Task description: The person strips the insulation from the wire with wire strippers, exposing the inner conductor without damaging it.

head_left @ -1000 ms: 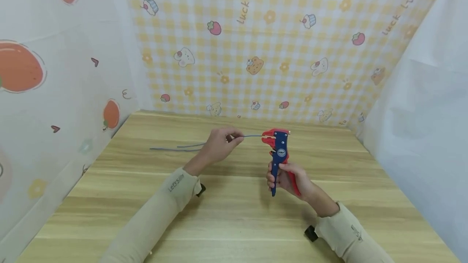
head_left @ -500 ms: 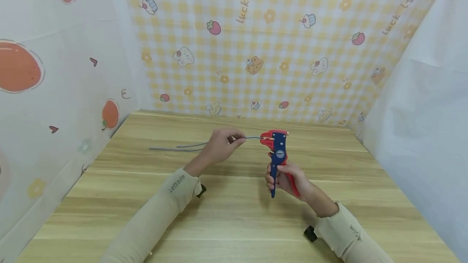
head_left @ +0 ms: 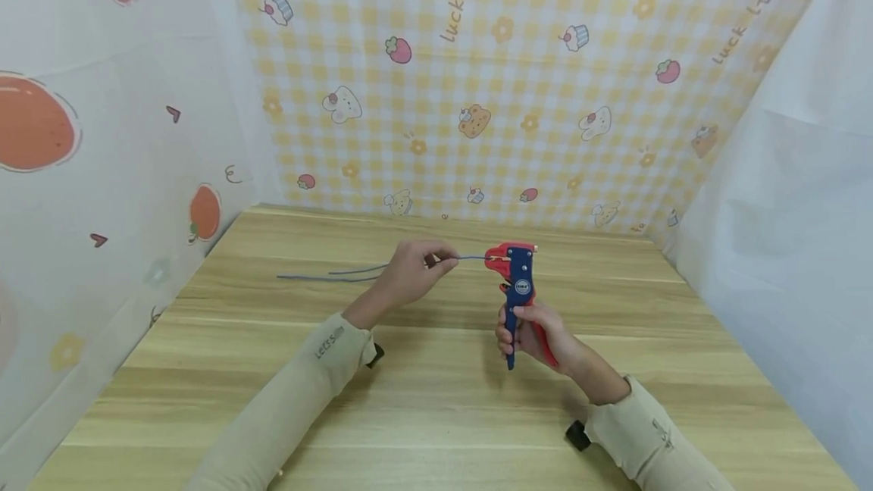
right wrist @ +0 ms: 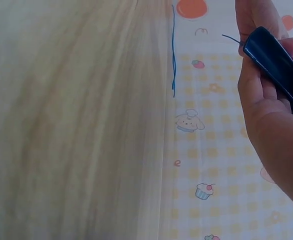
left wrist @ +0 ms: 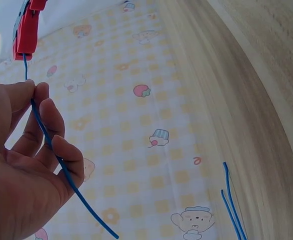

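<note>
Between thumb and forefinger, my left hand (head_left: 409,273) pinches a thin blue wire (head_left: 470,257). Its far end enters the red nose of a wire stripper (head_left: 521,273). In the left wrist view the rest of that wire (left wrist: 81,197) runs back across the palm and hangs loose past the little finger. My right hand (head_left: 549,333) grips the stripper's blue and red handles, the tool standing upright with its nose toward the left hand. One dark handle (right wrist: 274,60) shows in the right wrist view. The wire's tip is hidden inside the nose.
Blue wires (head_left: 320,278) lie on the wooden table (head_left: 436,415), left of and partly behind the left hand. A yellow checked cloth (head_left: 436,97) backs the table. White sheets hang on both sides, the left one (head_left: 123,233) printed with fruit.
The wire stripper has shifted slightly left and down, so less wire shows between its nose and my left fingertips. Both hands keep their hold; the loose wires stay put.
</note>
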`<state>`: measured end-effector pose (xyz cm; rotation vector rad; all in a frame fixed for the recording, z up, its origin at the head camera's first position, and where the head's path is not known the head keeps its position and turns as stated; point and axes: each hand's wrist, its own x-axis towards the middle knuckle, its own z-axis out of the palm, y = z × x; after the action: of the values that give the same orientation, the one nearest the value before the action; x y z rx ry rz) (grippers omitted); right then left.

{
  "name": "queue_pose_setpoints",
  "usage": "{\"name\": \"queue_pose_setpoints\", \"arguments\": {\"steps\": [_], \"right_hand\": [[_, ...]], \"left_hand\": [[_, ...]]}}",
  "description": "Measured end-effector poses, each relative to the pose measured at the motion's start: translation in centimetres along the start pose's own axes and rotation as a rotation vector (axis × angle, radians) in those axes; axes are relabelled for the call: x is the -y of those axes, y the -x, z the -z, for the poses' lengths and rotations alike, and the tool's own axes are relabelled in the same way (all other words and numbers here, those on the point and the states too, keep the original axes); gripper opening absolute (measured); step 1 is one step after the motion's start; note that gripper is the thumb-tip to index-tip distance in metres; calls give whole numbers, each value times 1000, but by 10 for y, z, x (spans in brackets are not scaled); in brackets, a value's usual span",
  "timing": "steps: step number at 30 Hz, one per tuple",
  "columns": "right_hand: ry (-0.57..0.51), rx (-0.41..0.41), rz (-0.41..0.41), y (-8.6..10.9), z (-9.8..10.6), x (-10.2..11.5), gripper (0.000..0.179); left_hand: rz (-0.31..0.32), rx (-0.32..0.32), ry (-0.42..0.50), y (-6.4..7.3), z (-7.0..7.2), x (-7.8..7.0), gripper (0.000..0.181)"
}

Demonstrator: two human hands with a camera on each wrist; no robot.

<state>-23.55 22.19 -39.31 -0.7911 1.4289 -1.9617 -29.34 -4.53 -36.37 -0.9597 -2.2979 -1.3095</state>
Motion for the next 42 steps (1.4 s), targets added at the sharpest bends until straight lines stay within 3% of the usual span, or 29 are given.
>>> {"name": "queue_pose_setpoints", "arguments": {"steps": [18,32,42], "right_hand": [[12,-25,-22,1,0,2,25],[-63,63,16,0,0,2,25],[-107,-17,-31,2,-5,0,22]], "left_hand": [[25,30,-10,0,0,-1,11],[36,38,-3,-2,2,-4,11],[39,52,12,1,0,-4,11]]}}
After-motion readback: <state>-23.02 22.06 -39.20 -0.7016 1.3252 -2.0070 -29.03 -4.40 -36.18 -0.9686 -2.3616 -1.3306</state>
